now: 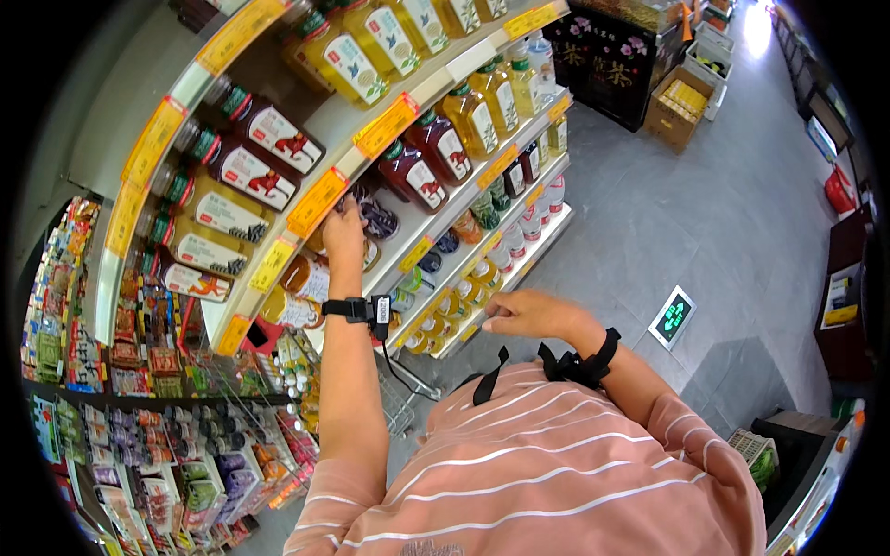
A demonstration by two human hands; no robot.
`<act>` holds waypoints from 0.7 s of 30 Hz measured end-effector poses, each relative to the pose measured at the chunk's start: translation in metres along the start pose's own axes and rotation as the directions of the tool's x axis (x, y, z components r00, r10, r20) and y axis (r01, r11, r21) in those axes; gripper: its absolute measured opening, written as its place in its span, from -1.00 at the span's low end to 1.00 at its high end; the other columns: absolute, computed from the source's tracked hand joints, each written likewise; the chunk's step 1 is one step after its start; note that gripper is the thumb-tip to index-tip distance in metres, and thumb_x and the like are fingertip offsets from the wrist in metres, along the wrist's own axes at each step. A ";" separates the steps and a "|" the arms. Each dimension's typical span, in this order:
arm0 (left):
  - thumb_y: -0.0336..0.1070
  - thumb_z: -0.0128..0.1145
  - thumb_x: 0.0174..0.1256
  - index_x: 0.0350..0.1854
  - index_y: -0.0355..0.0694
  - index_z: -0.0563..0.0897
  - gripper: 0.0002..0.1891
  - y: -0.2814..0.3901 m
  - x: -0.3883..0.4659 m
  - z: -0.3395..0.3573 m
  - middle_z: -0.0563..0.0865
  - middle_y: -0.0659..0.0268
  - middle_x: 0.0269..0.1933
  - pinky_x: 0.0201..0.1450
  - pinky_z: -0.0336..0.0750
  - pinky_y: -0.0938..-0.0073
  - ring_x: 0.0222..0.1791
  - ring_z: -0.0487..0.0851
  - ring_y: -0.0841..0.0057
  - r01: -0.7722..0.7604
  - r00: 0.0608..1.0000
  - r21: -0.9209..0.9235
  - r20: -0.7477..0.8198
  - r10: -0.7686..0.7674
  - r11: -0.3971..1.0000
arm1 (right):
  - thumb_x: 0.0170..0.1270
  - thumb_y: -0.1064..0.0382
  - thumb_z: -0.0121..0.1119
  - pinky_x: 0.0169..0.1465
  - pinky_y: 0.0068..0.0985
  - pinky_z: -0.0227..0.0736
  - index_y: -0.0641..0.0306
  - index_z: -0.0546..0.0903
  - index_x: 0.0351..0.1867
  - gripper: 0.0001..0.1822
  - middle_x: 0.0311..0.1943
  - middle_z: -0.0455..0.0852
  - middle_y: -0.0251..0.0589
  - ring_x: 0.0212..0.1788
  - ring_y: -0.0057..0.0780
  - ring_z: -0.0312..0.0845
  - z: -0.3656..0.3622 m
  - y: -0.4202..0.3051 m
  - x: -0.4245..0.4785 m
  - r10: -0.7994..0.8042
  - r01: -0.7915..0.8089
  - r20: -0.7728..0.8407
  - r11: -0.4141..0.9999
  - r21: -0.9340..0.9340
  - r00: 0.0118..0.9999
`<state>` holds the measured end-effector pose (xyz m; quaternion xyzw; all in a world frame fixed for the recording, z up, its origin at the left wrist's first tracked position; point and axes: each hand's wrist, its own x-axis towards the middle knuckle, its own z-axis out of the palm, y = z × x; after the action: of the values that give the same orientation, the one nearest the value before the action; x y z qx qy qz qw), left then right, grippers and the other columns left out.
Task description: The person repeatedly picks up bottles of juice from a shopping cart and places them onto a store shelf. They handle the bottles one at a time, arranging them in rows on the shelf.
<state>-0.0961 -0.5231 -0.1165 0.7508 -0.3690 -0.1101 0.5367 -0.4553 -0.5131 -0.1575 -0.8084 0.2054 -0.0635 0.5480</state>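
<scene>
My left hand reaches onto a middle shelf, under the edge of the shelf above. Its fingertips are at a dark jar with a purple patterned wrap, and they are partly hidden, so I cannot tell whether they grip it. Dark red juice bottles stand just beyond that jar. On the near side of my wrist are an amber jar and a yellow jar with white labels. My right hand hangs in front of my body, loosely curled with a gap at the thumb, and holds nothing.
Yellow price tags line the curved shelf edges. A wire shopping cart stands beside my left arm. Packaged goods fill racks at lower left. An open cardboard box sits on the grey floor, which has a lit exit sign.
</scene>
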 end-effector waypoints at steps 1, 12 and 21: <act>-0.11 0.08 0.53 0.26 -0.45 0.48 -0.51 -0.005 0.005 0.000 0.71 0.05 -0.03 -0.31 0.68 0.47 -0.18 0.77 0.38 -0.024 0.999 -0.040 -0.023 0.023 0.999 | 0.39 -0.12 0.20 -0.06 -0.29 0.56 0.36 0.63 -0.03 -0.50 -0.24 0.77 0.07 -0.18 -0.12 0.71 0.001 0.000 0.000 0.002 -0.002 0.002 1.000 -0.002 1.000; 0.16 -0.03 0.57 0.29 -0.26 0.40 -0.44 -0.047 0.074 -0.009 0.80 0.03 -0.25 -0.34 0.66 0.40 -0.47 0.79 0.31 0.331 0.937 0.051 0.103 -0.335 0.942 | 0.37 -0.10 0.23 -0.09 -0.27 0.56 0.31 0.65 -0.05 -0.54 -0.27 0.78 0.00 -0.19 -0.14 0.72 0.013 0.019 0.004 -0.059 0.059 -0.056 0.998 -0.010 0.997; 0.15 0.04 0.54 0.25 -0.15 0.50 -0.50 -0.022 0.064 -0.004 0.79 0.08 -0.32 -0.49 0.64 0.37 -0.58 0.73 0.37 0.245 0.959 0.169 0.104 -0.264 0.955 | 0.38 -0.09 0.22 -0.09 -0.32 0.55 0.33 0.65 -0.06 -0.55 -0.26 0.76 0.00 -0.19 -0.19 0.69 0.010 0.016 -0.001 0.037 -0.036 -0.009 0.995 0.094 0.999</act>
<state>-0.0391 -0.5600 -0.1191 0.8229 -0.3095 -0.1966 0.4340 -0.4575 -0.5092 -0.1758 -0.7774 0.2198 -0.0676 0.5855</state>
